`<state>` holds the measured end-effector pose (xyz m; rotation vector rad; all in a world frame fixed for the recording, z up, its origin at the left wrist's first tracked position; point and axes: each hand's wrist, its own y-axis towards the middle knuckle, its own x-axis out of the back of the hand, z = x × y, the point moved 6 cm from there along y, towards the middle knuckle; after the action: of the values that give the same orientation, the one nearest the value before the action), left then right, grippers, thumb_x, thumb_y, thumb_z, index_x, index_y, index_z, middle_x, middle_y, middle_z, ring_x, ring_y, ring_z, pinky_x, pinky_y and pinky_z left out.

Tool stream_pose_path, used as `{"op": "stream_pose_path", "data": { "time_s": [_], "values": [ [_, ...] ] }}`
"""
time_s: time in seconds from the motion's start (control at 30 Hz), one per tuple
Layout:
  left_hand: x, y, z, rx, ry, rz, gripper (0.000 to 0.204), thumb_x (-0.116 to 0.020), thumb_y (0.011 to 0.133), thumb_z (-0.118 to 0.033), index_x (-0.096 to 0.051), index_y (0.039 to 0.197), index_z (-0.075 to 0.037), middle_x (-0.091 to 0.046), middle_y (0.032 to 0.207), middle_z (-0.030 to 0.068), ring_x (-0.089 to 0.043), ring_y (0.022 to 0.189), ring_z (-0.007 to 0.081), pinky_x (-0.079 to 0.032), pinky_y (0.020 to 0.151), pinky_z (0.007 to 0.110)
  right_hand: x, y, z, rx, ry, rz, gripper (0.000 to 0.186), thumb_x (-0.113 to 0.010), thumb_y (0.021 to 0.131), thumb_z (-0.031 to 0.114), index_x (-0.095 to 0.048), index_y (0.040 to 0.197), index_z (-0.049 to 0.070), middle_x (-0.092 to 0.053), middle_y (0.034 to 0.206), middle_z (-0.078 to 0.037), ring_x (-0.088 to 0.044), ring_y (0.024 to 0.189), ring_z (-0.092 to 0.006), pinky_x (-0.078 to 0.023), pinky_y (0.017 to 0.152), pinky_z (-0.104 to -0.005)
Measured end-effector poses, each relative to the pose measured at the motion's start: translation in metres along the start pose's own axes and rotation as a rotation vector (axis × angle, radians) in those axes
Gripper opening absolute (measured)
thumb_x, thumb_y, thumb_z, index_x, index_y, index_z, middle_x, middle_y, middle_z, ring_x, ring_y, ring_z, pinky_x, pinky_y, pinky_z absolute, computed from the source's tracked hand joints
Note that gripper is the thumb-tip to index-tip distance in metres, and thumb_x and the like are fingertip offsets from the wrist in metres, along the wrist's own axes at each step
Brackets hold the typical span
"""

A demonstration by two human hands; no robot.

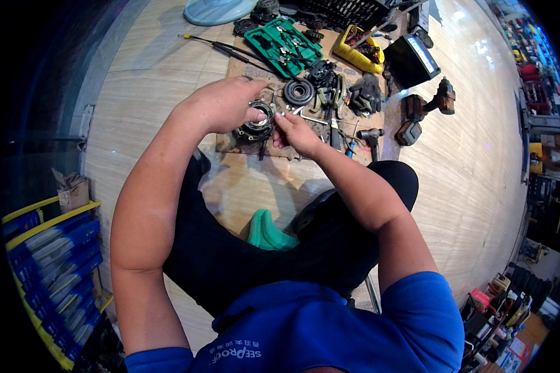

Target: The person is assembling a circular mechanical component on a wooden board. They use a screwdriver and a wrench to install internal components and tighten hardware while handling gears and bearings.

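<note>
A round dark metal housing (255,128) with a bright inner ring lies on brown cardboard (233,146). My left hand (221,105) arches over it, thumb at the ring and fingers apart above its far side. Just right of the housing, my right hand (295,133) is closed in a pinch; what it holds is too small to make out. Beside them lie a dark ring-shaped part (298,92), a hammer (371,133), wrenches, pliers and dark gloves (365,96).
A green tool case (277,43), yellow tray (354,50), black battery (410,62) and drill (442,96) surround the work. A green stool (266,233) sits between my legs. A yellow rack (50,242) is at left; crowded shelves (535,93) line the right.
</note>
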<state>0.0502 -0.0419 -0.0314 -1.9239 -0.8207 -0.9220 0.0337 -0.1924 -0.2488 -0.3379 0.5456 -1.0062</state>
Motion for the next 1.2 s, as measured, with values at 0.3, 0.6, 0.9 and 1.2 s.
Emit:
{"op": "stream_pose_path", "data": {
  "time_s": [0.3,0.6,0.9,1.2],
  "values": [
    [-0.002,0.005,-0.001,-0.061,0.046,-0.045,0.056,-0.072,0.089,-0.031,-0.053,0.134,-0.004,-0.062,0.123,0.0241,-0.06,0.117,0.04,-0.05,0.097,0.046,0.002,0.007,0.021,0.146,-0.701,-0.2,0.038,-0.073,0.084,0.027,-0.065,0.099,-0.006,-0.07,0.089,-0.027,-0.07,0.087,-0.0396,-0.054,0.079,-0.0467],
    [-0.002,0.005,0.0,-0.056,0.052,-0.035,0.059,-0.071,0.089,-0.033,-0.051,0.137,-0.004,-0.061,0.128,0.0234,-0.059,0.119,0.0384,-0.049,0.099,0.045,-0.02,-0.013,0.041,0.419,-1.205,-0.156,0.026,-0.06,0.089,0.016,-0.059,0.111,0.002,-0.068,0.088,-0.028,-0.067,0.085,-0.0467,-0.053,0.078,-0.0547],
    [0.002,0.001,-0.001,-0.009,0.032,-0.015,0.062,-0.075,0.087,-0.026,-0.05,0.139,-0.005,-0.061,0.127,0.0234,-0.058,0.119,0.0403,-0.047,0.1,0.045,-0.021,-0.018,0.043,0.496,-1.196,-0.14,0.031,-0.054,0.09,0.01,-0.065,0.118,0.015,-0.07,0.088,-0.024,-0.068,0.084,-0.0422,-0.054,0.075,-0.0524],
    [0.004,-0.001,0.002,-0.025,0.043,-0.068,0.057,-0.072,0.089,-0.032,-0.053,0.136,-0.006,-0.064,0.123,0.0226,-0.061,0.116,0.0385,-0.051,0.097,0.046,-0.022,-0.019,0.037,0.471,-1.359,-0.06,0.016,-0.064,0.091,0.018,-0.068,0.107,0.015,-0.065,0.097,-0.019,-0.065,0.087,-0.0421,-0.052,0.077,-0.0501]
  ]
}}
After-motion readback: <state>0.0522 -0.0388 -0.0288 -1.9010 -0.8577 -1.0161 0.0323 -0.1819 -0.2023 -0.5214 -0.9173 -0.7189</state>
